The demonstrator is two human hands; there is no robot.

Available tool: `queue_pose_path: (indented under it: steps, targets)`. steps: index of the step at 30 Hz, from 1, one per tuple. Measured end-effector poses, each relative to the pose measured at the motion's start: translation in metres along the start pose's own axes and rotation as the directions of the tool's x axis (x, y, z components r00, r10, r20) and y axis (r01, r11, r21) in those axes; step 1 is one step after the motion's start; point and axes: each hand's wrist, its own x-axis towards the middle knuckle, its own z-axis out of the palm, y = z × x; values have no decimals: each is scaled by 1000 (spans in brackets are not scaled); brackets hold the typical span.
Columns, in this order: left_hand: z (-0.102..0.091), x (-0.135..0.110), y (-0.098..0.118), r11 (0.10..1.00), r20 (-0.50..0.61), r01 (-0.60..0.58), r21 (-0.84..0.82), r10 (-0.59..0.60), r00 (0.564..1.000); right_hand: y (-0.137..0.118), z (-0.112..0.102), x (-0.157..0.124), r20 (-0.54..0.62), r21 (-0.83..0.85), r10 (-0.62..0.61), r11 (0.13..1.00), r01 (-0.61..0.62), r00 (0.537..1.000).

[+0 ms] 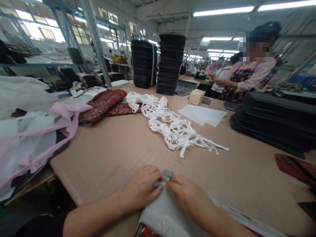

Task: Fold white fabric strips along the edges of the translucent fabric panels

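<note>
Both my hands meet at the far end of a pale grey-white fabric panel point(165, 210) that lies near the table's front edge. My left hand point(144, 184) is closed, thumb and fingers pinching the panel's end from the left. From the right, my right hand point(186, 191) pinches the same end, its fingers pressed together. A small greyish piece point(168, 173) sticks out just beyond my fingertips; its kind is unclear. Red-and-dark patterned cloth point(146, 231) shows at the panel's near left corner. The parts under my fingers are hidden.
A tangle of white strips point(170, 126) lies mid-table, beside folded red patterned fabric point(103, 105). Stacks of black panels point(171, 62) stand at the back, and another black stack point(271, 121) on the right. White sheets point(202, 114) lie between. A co-worker point(254, 72) stands across the table.
</note>
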Motion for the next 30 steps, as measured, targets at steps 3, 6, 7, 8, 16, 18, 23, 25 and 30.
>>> queue_pose_path:
  steps: [3,6,7,8,16,18,23,25,30]
  targets:
    - [1,-1,-1,999,15,23,-22,-22,1000,0,5,-1,-48,-38,-46,998,44,998]
    - [2,-1,-1,999,18,25,-32,-25,1000,-2,7,-3,-25,-114,-160,981,156,987]
    - [3,-1,-1,999,16,26,-36,-26,1000,-2,6,-3,2,-100,-148,984,147,989]
    - [3,0,-2,999,12,26,-42,-25,1000,-2,4,-2,26,-65,-103,992,105,994]
    - [1,0,-3,996,-37,20,-85,-23,999,-5,-12,15,176,23,321,944,-330,931]
    - [-1,-1,-2,996,-68,-5,-92,-1,998,-6,-15,14,147,48,295,951,-304,944]
    - [-4,-2,1,972,-122,-195,-132,180,976,-4,-22,1,113,359,244,894,-268,963]
    - [-2,-1,1,969,-116,-163,-185,143,983,0,-22,0,126,506,256,814,-284,958]
    - [8,0,-4,970,-55,57,-238,-72,996,13,-11,10,56,479,90,871,-106,994]
